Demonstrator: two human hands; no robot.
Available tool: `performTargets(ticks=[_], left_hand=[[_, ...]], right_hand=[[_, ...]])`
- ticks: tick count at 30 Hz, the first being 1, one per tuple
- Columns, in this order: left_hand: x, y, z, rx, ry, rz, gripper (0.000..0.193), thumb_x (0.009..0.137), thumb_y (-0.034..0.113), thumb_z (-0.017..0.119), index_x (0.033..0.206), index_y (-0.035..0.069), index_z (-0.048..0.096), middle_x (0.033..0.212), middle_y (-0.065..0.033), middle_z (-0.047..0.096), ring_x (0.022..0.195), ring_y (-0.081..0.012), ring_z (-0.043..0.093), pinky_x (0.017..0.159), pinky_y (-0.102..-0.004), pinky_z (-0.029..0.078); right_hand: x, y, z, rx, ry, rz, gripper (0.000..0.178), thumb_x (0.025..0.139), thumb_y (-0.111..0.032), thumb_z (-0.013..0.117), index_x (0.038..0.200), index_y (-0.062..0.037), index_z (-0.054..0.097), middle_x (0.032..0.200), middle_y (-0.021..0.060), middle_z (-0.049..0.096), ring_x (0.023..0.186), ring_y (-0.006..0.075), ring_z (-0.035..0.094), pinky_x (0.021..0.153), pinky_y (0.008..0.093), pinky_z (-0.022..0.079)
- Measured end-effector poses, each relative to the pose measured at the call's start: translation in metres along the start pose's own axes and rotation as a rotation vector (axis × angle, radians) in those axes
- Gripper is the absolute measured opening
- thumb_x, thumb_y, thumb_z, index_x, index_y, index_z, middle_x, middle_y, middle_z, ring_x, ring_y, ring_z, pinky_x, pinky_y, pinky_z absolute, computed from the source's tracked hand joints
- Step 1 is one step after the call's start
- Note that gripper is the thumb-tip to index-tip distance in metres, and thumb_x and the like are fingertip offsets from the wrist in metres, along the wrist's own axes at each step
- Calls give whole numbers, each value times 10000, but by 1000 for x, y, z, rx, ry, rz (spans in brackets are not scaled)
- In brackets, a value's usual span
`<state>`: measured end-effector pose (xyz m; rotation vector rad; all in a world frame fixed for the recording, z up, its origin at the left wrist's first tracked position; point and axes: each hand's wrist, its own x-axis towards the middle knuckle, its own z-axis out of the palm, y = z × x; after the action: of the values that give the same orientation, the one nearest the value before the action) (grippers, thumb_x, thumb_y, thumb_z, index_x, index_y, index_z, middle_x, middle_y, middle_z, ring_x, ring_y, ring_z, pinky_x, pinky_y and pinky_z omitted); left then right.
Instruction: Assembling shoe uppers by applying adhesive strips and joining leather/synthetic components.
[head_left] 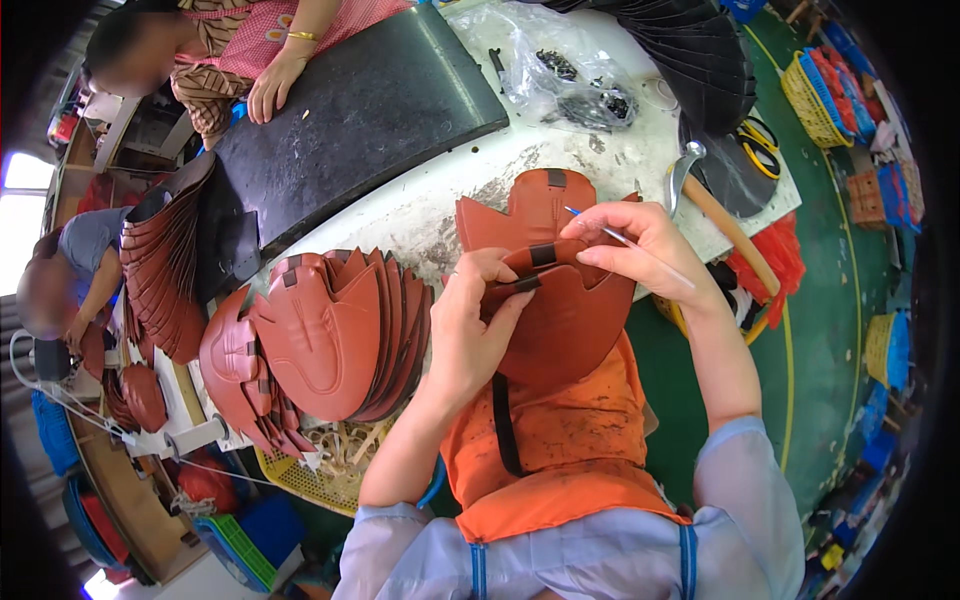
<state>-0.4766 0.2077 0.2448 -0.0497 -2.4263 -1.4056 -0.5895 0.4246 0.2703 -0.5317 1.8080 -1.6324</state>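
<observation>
Over my lap, my left hand [475, 320] pinches a folded edge of a reddish-brown leather piece [565, 330] that carries black strips. Across from it, my right hand [645, 250] is closed around a slim white pen [620, 238] with a blue tip, its fingers also touching the leather's upper edge. A similar leather piece [537, 215] lies just beyond, flat on the white table [425, 215], partly hidden by the held one. To the left of my left hand, several matching pieces stand in an overlapping stack [325, 340], with another bundle [232, 350] leaning beside it.
A hammer [715, 215] lies at the table's right edge near yellow-handled scissors [758, 148]. Farther back are a clear plastic bag [565, 75] of small black parts and a dark slab [350, 130], with a co-worker's hand [280, 85] on it. A yellow basket [300, 478] holds scraps below.
</observation>
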Motion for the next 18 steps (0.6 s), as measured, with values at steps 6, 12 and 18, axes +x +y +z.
performTargets(ticks=[6, 12, 18], left_hand=[[-7, 6, -5, -56, -62, -35, 297, 831, -31, 778, 1054, 49, 599, 1028, -116, 662, 866, -254, 683, 712, -330, 542], [-6, 21, -11, -41, -101, -16, 456, 838, -100, 743, 1263, 34, 650, 1022, -78, 653, 830, -156, 672, 720, -258, 551], [-11, 30, -17, -27, -169, 17, 455, 824, -94, 753, 1256, 19, 662, 1001, -90, 649, 877, -168, 679, 732, -270, 559]], right_hand=[[-4, -4, 9, 74, -10, -29, 238, 936, -60, 680, 1158, 24, 689, 951, 31, 696, 824, 84, 622, 710, 251, 509], [-1, -18, 8, -378, -134, -246, 167, 929, -129, 697, 1049, -13, 711, 876, 89, 685, 743, 182, 629, 655, 317, 495], [-4, -11, 21, -467, 36, -438, 122, 910, -158, 719, 918, -37, 705, 795, 95, 651, 722, 213, 602, 654, 325, 459]])
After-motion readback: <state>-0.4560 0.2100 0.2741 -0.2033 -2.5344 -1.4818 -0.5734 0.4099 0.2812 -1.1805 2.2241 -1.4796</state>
